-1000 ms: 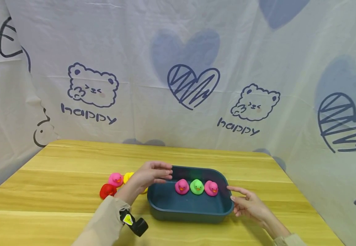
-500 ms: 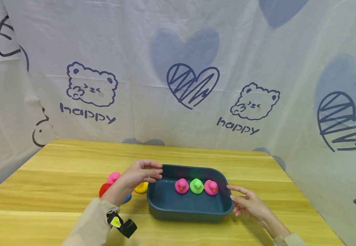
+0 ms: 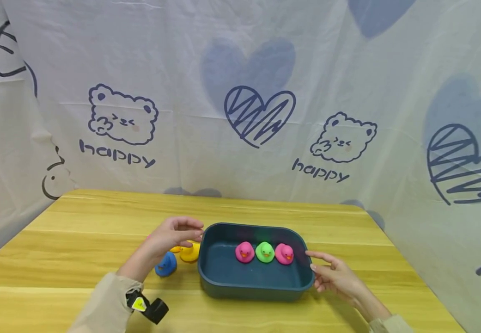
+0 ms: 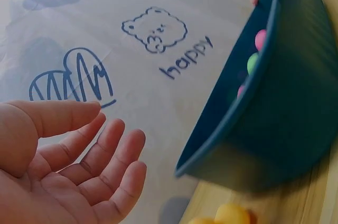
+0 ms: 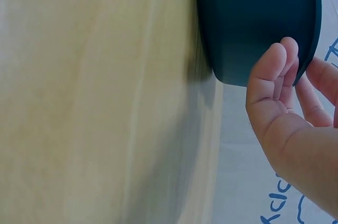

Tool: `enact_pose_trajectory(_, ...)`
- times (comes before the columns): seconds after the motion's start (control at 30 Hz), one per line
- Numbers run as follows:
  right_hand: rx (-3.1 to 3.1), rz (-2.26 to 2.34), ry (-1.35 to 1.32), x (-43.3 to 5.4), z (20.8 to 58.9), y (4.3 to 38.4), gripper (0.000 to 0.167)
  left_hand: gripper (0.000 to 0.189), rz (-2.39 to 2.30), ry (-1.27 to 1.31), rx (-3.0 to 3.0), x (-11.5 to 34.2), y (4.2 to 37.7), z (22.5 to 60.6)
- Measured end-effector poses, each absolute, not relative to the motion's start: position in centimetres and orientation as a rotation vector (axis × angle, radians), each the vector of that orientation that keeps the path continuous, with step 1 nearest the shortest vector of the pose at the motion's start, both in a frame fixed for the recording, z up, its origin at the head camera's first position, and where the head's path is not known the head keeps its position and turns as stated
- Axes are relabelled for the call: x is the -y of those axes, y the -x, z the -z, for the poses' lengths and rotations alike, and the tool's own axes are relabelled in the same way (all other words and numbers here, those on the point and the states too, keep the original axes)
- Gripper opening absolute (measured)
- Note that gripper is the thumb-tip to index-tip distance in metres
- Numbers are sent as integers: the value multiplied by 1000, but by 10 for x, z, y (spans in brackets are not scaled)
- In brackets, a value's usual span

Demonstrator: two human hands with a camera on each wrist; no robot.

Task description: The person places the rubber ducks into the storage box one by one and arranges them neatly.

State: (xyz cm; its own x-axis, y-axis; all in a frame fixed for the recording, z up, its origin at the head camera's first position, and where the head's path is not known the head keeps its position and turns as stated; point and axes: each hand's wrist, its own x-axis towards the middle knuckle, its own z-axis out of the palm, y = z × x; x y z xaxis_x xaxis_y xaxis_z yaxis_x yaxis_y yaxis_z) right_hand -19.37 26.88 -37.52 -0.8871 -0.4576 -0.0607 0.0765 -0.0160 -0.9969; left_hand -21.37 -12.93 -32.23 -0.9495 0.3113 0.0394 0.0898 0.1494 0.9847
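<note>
A dark teal plastic tub (image 3: 257, 292) stands on the table. Along its inner back sit a pink rubber duck (image 3: 245, 252), a green rubber duck (image 3: 265, 252) and another pink duck (image 3: 284, 254). My right hand (image 3: 337, 277) holds the tub's right end, with fingertips on both sides of the rim in the right wrist view. Just off the left end is my left hand (image 3: 169, 239), palm turned to the tub, fingers loosely bent and holding nothing. Below it are a blue duck (image 3: 166, 265) and a yellow duck (image 3: 190, 253); a second yellow duck is partly hidden.
The wooden table (image 3: 99, 217) reaches back to a white printed curtain (image 3: 190, 138). A black strap-on wrist device (image 3: 153, 309) sticks out from the left wrist. My left forearm hides part of the table where more ducks lie.
My left hand has moved left, from over the tub's left end to outside it. The blue duck has come into view, while the red one is now hidden. The right hand stays put.
</note>
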Motion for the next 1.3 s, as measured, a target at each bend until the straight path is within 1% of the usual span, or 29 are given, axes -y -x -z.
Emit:
enact_pose_trajectory(0.1,-1892,1973,409,-269,375,194,38,28,-1840,-380,-2331,136,212,321)
enact_pose_trajectory(0.2,-1892,1975,407,-269,374,195,38,27,-1798,-363,-2380,142,211,322)
enact_pose_trajectory(0.47,-1924,1961,413,-267,372,197,48,29,-1748,-372,-2414,155,208,326)
enact_pose_trajectory(0.9,-1909,1979,453,-270,374,199,40,30,-1696,-455,-2427,175,202,333)
enact_pose_trajectory(1.17,-1939,1946,397,-270,374,199,47,34,-1638,-387,-2467,191,198,341)
enact_pose_trajectory(1.3,-1931,1949,401,-270,374,198,47,38,-1627,-357,-2450,197,199,349)
